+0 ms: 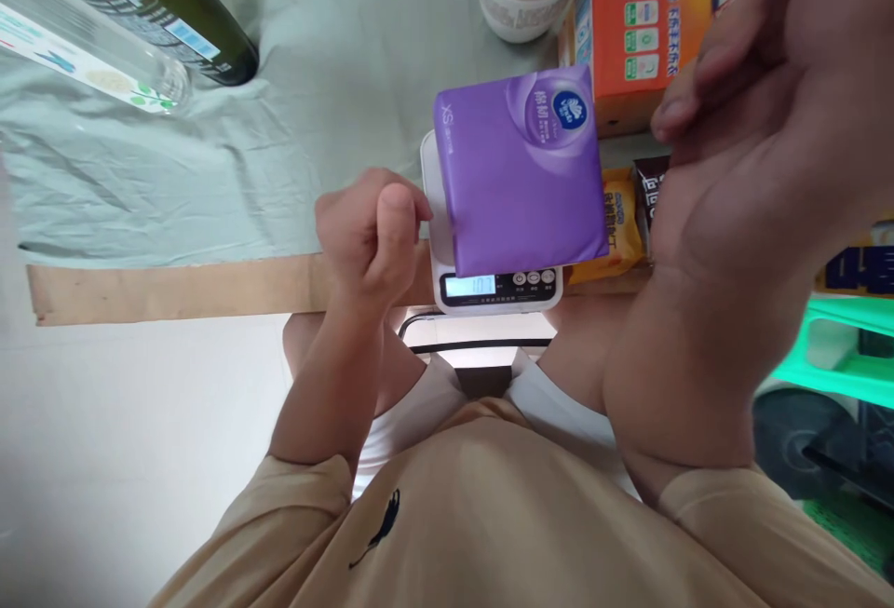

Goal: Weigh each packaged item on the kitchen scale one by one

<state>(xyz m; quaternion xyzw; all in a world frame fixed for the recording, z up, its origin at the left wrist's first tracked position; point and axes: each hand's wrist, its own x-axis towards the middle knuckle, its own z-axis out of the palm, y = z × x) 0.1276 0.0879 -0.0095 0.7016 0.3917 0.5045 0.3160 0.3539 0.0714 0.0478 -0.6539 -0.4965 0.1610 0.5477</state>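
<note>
The square, glossy purple tissue pack (pixel 522 175) lies flat on the white plastic scale (pixel 489 287). Left of the scale, the left hand (pixel 370 236) is curled into an empty fist. Right of it, the right hand (pixel 761 124) is raised, fingers loosely bent, holding nothing.

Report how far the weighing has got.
Done: the purple tissue pack lies on the white scale, whose display is lit, digits too small to read. In hand: nothing; the left hand is fisted beside the scale, the right hand raised, open. Left: orange box and snack packets wait behind.
</note>
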